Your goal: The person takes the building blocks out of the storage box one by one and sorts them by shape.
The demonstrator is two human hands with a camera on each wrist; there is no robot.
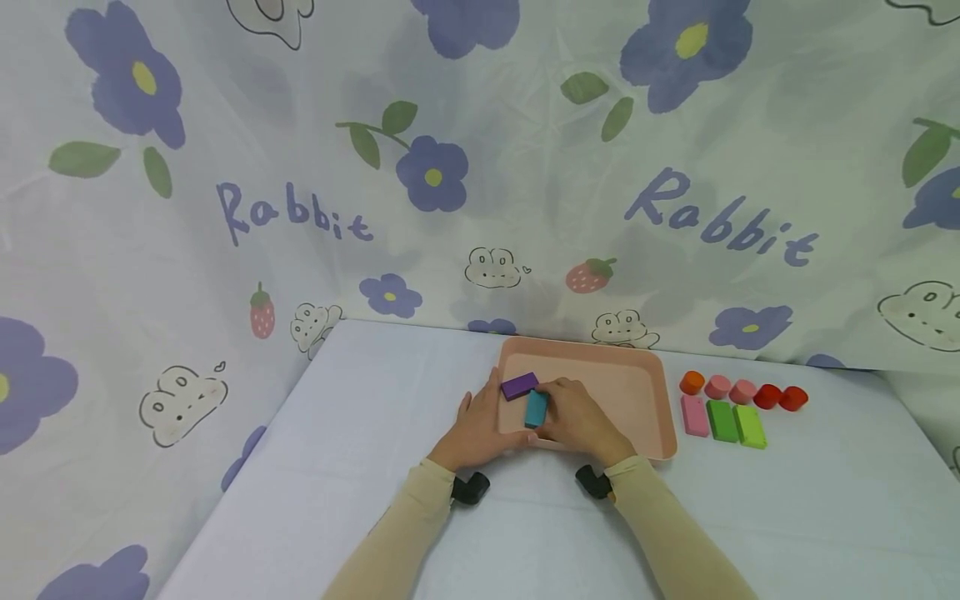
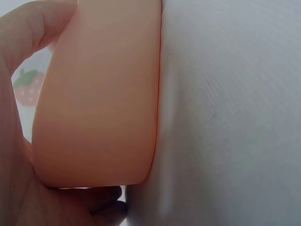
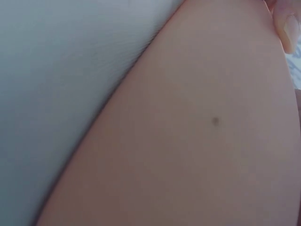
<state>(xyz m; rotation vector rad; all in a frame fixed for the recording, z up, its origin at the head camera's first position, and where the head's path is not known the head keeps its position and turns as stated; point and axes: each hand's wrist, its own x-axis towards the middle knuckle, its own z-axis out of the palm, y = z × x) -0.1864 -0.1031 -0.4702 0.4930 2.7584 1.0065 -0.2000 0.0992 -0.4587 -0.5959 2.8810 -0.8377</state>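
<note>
My right hand (image 1: 577,421) pinches a blue rectangular block (image 1: 536,408) low over the left part of a shallow peach tray (image 1: 663,400). Just beyond it, near the tray's left wall, a purple block (image 1: 520,386) lies at a slant. My left hand (image 1: 476,433) is spread along the tray's near left corner, its fingers by the left side and its thumb along the front rim. The left wrist view has that hand (image 2: 19,94) against the outside of the tray wall (image 2: 101,94). The right wrist view is mostly tray wall (image 3: 188,132), with a fingertip (image 3: 288,30) at the top right.
Right of the tray stands a row of small orange, pink and red pieces (image 1: 742,392). In front of them lie a pink block (image 1: 694,416), a green block (image 1: 722,421) and a lime block (image 1: 750,426). A patterned cloth (image 1: 525,208) hangs behind the white table (image 1: 360,417).
</note>
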